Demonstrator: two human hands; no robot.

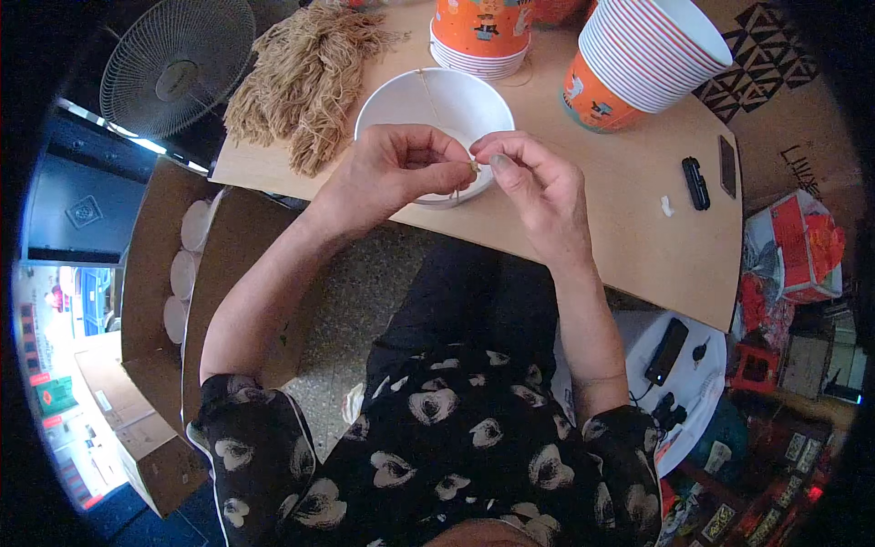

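A white paper bucket (378,109) stands at the table's near edge, with both my hands over its near rim. One thin tan cord (428,94) hangs over its far rim and runs down inside toward my fingers. My left hand (396,173) is closed in a pinch on a short knotted-looking bit of the cord. Close beside it, my right hand (544,187) has thumb and forefinger pinched together at the same spot; the fingers cover most of what lies between them. A thick bundle of loose tan cords (301,77) lies on the table to the left.
Orange printed paper buckets are stacked upside down (480,36) behind the white one and upright (629,73) to its right. A black device (695,183) and a phone (727,167) lie at the table's right. A fan (178,80) and an open cardboard box (241,273) stand left.
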